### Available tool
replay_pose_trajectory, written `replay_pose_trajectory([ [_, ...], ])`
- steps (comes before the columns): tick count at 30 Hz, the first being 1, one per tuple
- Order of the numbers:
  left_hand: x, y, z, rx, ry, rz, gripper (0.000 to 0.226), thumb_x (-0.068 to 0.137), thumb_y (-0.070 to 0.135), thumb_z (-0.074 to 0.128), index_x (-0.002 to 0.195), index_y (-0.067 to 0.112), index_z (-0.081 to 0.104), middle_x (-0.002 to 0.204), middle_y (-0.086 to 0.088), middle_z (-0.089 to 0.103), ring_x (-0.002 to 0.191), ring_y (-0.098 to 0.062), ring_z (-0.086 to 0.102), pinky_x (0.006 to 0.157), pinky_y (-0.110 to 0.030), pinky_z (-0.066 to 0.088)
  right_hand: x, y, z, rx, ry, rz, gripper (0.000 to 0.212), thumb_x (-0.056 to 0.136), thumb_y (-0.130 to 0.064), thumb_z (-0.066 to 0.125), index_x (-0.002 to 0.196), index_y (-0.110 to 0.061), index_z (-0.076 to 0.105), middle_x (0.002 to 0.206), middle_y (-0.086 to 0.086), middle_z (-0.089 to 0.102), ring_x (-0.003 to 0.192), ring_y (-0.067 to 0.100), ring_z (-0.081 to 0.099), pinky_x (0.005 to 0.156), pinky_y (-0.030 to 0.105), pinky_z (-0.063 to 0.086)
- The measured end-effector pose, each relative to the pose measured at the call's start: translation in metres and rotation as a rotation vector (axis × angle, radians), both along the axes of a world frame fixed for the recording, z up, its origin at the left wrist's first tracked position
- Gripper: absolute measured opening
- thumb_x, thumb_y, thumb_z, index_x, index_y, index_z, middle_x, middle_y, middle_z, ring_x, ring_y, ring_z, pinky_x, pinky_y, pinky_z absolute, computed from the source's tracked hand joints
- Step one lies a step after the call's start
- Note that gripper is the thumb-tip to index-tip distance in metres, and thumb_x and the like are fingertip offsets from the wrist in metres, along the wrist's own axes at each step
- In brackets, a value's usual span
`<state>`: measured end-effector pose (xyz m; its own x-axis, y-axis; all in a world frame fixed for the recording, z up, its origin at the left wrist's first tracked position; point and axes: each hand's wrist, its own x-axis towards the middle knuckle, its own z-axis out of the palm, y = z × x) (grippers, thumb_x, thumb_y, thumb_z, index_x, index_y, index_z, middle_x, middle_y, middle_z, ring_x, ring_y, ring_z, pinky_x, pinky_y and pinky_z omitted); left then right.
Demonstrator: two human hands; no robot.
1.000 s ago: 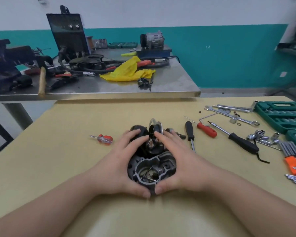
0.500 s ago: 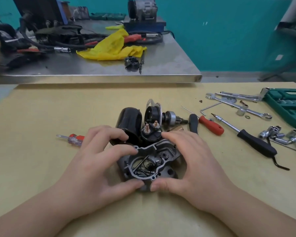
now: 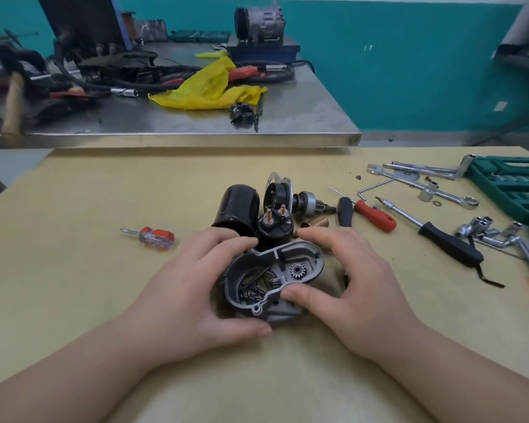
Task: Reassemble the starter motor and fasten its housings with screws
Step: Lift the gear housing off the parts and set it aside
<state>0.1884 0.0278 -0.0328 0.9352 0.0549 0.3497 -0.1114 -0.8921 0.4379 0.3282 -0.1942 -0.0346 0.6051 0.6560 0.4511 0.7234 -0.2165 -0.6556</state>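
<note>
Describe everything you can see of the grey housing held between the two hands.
The grey housing looks like cast metal, an open shell facing up, tilted, on the tan table. Inside sit a small toothed gear and a heap of loose dark screws and pins. A screw lug projects from its near rim. The left hand and right hand grip its sides, and the black solenoid stands just behind.

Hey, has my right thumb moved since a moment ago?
Yes. The thumb of the right hand left the near edge of the grey housing beside the left hand and slid away from you onto its rim by the small gear.
</note>
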Motion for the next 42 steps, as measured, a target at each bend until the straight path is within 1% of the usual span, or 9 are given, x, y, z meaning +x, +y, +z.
replay_pose_trajectory([
  [4, 0.004, -0.007, -0.004, -0.039, 0.014, 0.003, 0.102, 0.065, 0.094, 0.067, 0.149, 0.04, 0.048, 0.142, 0.034, 0.038, 0.137, 0.003, 0.04, 0.109, -0.015, 0.035, -0.002, 0.002, 0.0, 0.093, 0.008, 0.034, 0.059, 0.081, -0.057, 0.078, 0.136, -0.04, 0.06, 0.126, -0.027, 0.063, 0.124, 0.009, 0.061, 0.102, 0.033, 0.05],
  [9, 0.008, -0.007, -0.004, -0.095, -0.023, 0.003, 0.085, 0.064, 0.087, 0.077, 0.134, 0.046, 0.054, 0.134, 0.029, 0.048, 0.132, -0.008, 0.049, 0.105, -0.018, 0.04, 0.0, 0.004, -0.002, 0.112, 0.062, 0.068, 0.055, 0.084, -0.057, 0.076, 0.135, -0.044, 0.06, 0.131, -0.024, 0.064, 0.128, 0.01, 0.061, 0.105, 0.033, 0.05],
  [13, 0.009, -0.004, -0.005, -0.158, -0.05, -0.012, 0.082, 0.06, 0.08, 0.085, 0.128, 0.042, 0.06, 0.132, 0.023, 0.052, 0.13, -0.013, 0.054, 0.104, -0.022, 0.044, 0.002, 0.003, -0.004, 0.084, 0.138, 0.095, 0.054, 0.09, -0.063, 0.069, 0.139, -0.049, 0.054, 0.137, -0.028, 0.062, 0.134, 0.005, 0.058, 0.107, 0.023, 0.047],
  [19, 0.008, -0.002, -0.005, -0.232, -0.092, -0.05, 0.08, 0.06, 0.072, 0.091, 0.126, 0.038, 0.062, 0.132, 0.019, 0.055, 0.13, -0.014, 0.055, 0.1, -0.022, 0.048, 0.006, 0.003, -0.008, 0.048, 0.224, 0.159, 0.059, 0.096, -0.068, 0.061, 0.147, -0.04, 0.052, 0.14, -0.017, 0.065, 0.136, 0.016, 0.059, 0.108, 0.047, 0.051],
  [25, 0.008, -0.003, -0.001, -0.298, -0.139, -0.084, 0.08, 0.059, 0.061, 0.095, 0.125, 0.031, 0.064, 0.13, 0.015, 0.058, 0.128, -0.016, 0.058, 0.1, -0.023, 0.05, 0.006, 0.001, -0.009, -0.024, 0.236, 0.195, 0.066, 0.097, -0.07, 0.056, 0.153, -0.036, 0.05, 0.145, -0.016, 0.062, 0.141, 0.014, 0.055, 0.111, 0.05, 0.048],
  [32, 0.006, 0.0, -0.004, -0.491, -0.09, -0.054, 0.084, 0.057, 0.05, 0.1, 0.128, 0.033, 0.061, 0.133, 0.004, 0.063, 0.129, -0.023, 0.06, 0.097, -0.035, 0.057, 0.006, 0.002, -0.008, -0.044, 0.198, 0.162, 0.047, 0.108, -0.053, 0.041, 0.147, -0.033, 0.058, 0.133, -0.022, 0.066, 0.134, 0.012, 0.058, 0.108, 0.035, 0.046],
  [37, 0.005, 0.003, -0.005, -0.642, -0.089, -0.077, 0.083, 0.057, 0.043, 0.102, 0.129, 0.027, 0.064, 0.128, -0.003, 0.066, 0.127, -0.025, 0.062, 0.097, -0.037, 0.06, 0.008, 0.004, -0.008, -0.173, 0.127, 0.14, 0.055, 0.102, -0.058, 0.043, 0.147, -0.031, 0.06, 0.134, -0.025, 0.064, 0.136, 0.003, 0.053, 0.111, 0.033, 0.045],
  [40, 0.003, 0.006, -0.007, -0.729, -0.084, -0.085, 0.088, 0.057, 0.045, 0.103, 0.131, 0.021, 0.063, 0.13, -0.007, 0.066, 0.129, -0.03, 0.061, 0.098, -0.045, 0.059, 0.006, 0.007, -0.007, -0.265, 0.018, 0.139, 0.053, 0.095, -0.058, 0.058, 0.14, -0.03, 0.065, 0.132, -0.023, 0.063, 0.133, -0.002, 0.05, 0.111, 0.03, 0.044],
  [42, 0.001, 0.007, -0.006, -0.817, -0.081, -0.085, 0.088, 0.056, 0.046, 0.103, 0.13, 0.021, 0.064, 0.128, -0.006, 0.068, 0.127, -0.026, 0.064, 0.094, -0.039, 0.06, 0.007, 0.008, -0.008, -0.302, -0.044, 0.154, 0.052, 0.092, -0.054, 0.069, 0.137, -0.028, 0.068, 0.13, -0.021, 0.063, 0.133, 0.002, 0.051, 0.111, 0.032, 0.046],
])
